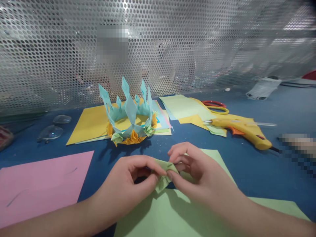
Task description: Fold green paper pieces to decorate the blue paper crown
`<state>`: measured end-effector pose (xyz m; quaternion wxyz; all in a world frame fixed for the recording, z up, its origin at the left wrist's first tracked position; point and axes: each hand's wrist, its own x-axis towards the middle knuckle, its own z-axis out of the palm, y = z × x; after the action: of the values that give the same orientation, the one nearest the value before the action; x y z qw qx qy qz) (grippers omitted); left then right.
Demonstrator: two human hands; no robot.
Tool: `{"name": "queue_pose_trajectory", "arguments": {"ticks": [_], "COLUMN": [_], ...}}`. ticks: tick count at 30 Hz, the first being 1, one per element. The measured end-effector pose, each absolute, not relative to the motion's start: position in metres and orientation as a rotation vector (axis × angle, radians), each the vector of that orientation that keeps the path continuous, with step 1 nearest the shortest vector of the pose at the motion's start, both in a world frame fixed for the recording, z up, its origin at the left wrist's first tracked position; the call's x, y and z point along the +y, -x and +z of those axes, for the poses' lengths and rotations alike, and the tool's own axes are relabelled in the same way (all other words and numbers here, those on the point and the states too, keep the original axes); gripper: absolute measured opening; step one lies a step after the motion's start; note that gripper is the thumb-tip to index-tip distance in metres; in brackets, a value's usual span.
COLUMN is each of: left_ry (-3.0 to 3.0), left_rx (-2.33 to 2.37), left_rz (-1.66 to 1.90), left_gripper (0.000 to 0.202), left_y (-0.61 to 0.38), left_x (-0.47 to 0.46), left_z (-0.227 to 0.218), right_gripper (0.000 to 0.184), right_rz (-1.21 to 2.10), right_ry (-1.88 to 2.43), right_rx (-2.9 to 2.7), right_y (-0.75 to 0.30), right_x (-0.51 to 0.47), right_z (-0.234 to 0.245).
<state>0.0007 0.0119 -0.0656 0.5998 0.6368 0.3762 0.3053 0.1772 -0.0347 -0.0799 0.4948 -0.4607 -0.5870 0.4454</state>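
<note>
My left hand (pixel 130 184) and my right hand (pixel 195 171) meet in the middle foreground, both pinched on a small folded light green paper piece (pixel 164 174). The fingertips of both hands press its top folds. Under my hands lies a large light green paper sheet (pixel 172 214). Behind them stands a blue paper crown (pixel 129 112) with tall points, ringed at its base by small yellow and green folded flowers, resting on a yellow sheet (pixel 90 123).
A pink sheet (pixel 41 184) lies at the left. A yellow glue gun (pixel 243 130), red-and-yellow scissors (pixel 216 106) and pale green and yellow papers (pixel 185 107) lie at the right. Glasses (pixel 53 128) sit far left. A perforated metal screen (pixel 172 42) closes the back of the blue table (pixel 271 164).
</note>
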Motion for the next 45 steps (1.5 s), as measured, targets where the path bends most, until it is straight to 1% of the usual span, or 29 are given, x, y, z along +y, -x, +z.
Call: {"name": "queue_pose_trajectory", "arguments": {"ticks": [2, 5, 7, 8, 12, 17, 19, 22, 25, 27, 30, 32, 33, 35, 36, 38, 40, 43, 45], "left_ry": [-1.584, -1.795, -1.902, -1.936, -2.043, -2.171, -2.244, -2.434, -2.658, -2.724, -2.713, -2.704, -2.688, -2.591, -2.541, -2.437, -2.358, -2.236, -2.126], "left_rx": [0.842, 0.757, 0.718, 0.711, 0.717, 0.773, 0.78, 0.734, 0.611, 0.58, 0.619, 0.557, 0.502, 0.422, 0.411, 0.375, 0.286, 0.224, 0.304], "left_rz": [0.742, 0.78, 0.807, 0.814, 0.905, 0.988, 1.029, 1.095, 1.088, 1.055, 1.034, 0.998, 0.974, 0.958, 0.993, 1.035, 0.972, 0.872, 0.877], "left_gripper": [0.028, 0.051, 0.06, 0.061, 0.05, 0.047, 0.044, 0.038, 0.04, 0.039, 0.044, 0.031, 0.026, 0.032, 0.033, 0.03, 0.032, 0.042, 0.043], "left_y": [0.002, 0.005, 0.007, 0.007, 0.008, 0.011, 0.012, 0.016, 0.021, 0.025, 0.028, 0.03, 0.03, 0.028, 0.027, 0.024, 0.022, 0.022, 0.022], "left_x": [0.011, 0.01, 0.011, 0.011, 0.01, 0.008, 0.006, 0.001, -0.009, -0.016, -0.02, -0.015, -0.011, -0.002, 0.001, 0.006, 0.007, 0.007, 0.007], "left_z": [-0.067, -0.069, -0.069, -0.069, -0.072, -0.078, -0.079, -0.077, -0.078, -0.079, -0.079, -0.075, -0.072, -0.065, -0.063, -0.06, -0.062, -0.067, -0.069], "right_gripper": [0.021, 0.019, 0.018, 0.018, 0.016, 0.015, 0.019, 0.031, 0.037, 0.033, 0.017, 0.008, 0.007, 0.003, 0.007, 0.022, 0.028, 0.02, 0.016], "right_rz": [1.137, 1.174, 1.18, 1.186, 1.272, 1.326, 1.345, 1.356, 1.44, 1.535, 1.617, 1.625, 1.624, 1.612, 1.591, 1.507, 1.39, 1.236, 1.192], "right_ry": [1.109, 1.098, 1.084, 1.079, 1.069, 1.075, 1.058, 1.011, 0.979, 0.949, 0.923, 0.91, 0.891, 0.853, 0.843, 0.854, 0.883, 0.929, 0.971], "right_rx": [-1.348, -1.298, -1.284, -1.272, -1.213, -1.207, -1.162, -1.132, -1.179, -1.218, -1.251, -1.255, -1.252, -1.245, -1.253, -1.321, -1.428, -1.486, -1.406], "right_y": [-0.178, -0.179, -0.179, -0.179, -0.181, -0.186, -0.185, -0.181, -0.179, -0.18, -0.183, -0.185, -0.185, -0.185, -0.184, -0.183, -0.182, -0.182, -0.182], "right_x": [-0.034, -0.034, -0.035, -0.035, -0.035, -0.032, -0.031, -0.032, -0.035, -0.036, -0.036, -0.036, -0.035, -0.036, -0.037, -0.04, -0.041, -0.04, -0.038], "right_z": [-0.081, -0.081, -0.08, -0.08, -0.078, -0.079, -0.079, -0.079, -0.079, -0.079, -0.075, -0.072, -0.071, -0.07, -0.07, -0.071, -0.072, -0.071, -0.071]}}
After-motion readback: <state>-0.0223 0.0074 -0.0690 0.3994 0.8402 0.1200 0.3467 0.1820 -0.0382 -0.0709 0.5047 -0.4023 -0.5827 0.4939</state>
